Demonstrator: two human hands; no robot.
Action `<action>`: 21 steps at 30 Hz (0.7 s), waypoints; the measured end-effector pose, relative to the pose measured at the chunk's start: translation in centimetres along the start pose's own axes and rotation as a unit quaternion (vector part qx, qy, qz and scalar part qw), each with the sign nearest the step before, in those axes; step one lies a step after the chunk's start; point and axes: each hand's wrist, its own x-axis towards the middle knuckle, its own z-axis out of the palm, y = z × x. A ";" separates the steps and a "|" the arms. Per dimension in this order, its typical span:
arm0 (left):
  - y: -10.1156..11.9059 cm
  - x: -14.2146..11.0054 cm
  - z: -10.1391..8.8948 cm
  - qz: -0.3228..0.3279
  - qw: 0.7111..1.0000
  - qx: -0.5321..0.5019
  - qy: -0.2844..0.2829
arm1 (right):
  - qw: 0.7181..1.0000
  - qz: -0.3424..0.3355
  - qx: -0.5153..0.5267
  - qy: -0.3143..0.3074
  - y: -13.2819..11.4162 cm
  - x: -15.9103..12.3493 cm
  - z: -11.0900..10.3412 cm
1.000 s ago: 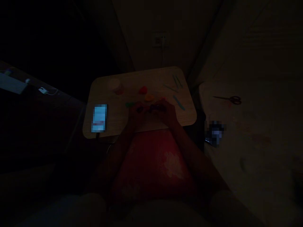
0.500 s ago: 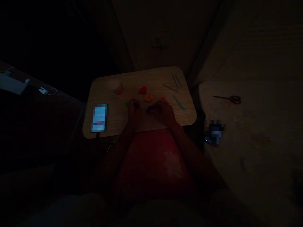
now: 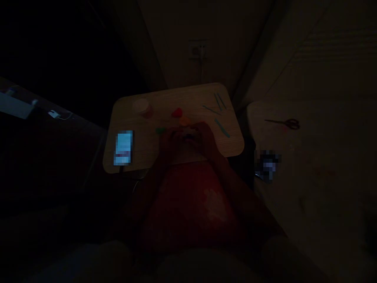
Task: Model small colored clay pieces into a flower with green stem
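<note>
In very dim light, my left hand and my right hand come together near the front of a small wooden-topped table. Between their curled fingertips is a small dark lump, which looks like modelling clay; both hands seem to pinch it. A green lump lies just left of my left hand. Beyond the fingers sit a red lump and an orange lump, the orange one partly covered by my right hand.
Several thin blue modelling tools lie at the table's right. A pale tub stands at the back left, and a lit, blurred-out phone at the front left. Scissors rest on a pale surface to the right.
My left hand has moved right, away from the green lump, to meet the dark lump in my right hand. The pink piece is now hidden behind my right hand.
</note>
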 end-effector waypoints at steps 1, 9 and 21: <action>0.2 0.0 -0.1 0.005 1.000 0.008 -0.006 | 1.000 -0.008 0.005 -0.005 -0.2 0.1 -0.1; 0.9 -0.6 -0.4 0.080 0.986 0.066 -0.130 | 0.996 -0.061 0.014 -0.057 -1.5 0.1 -0.4; 1.0 -0.7 -0.3 0.127 0.985 0.059 -0.103 | 0.998 -0.013 0.023 -0.049 -1.8 -0.1 -0.8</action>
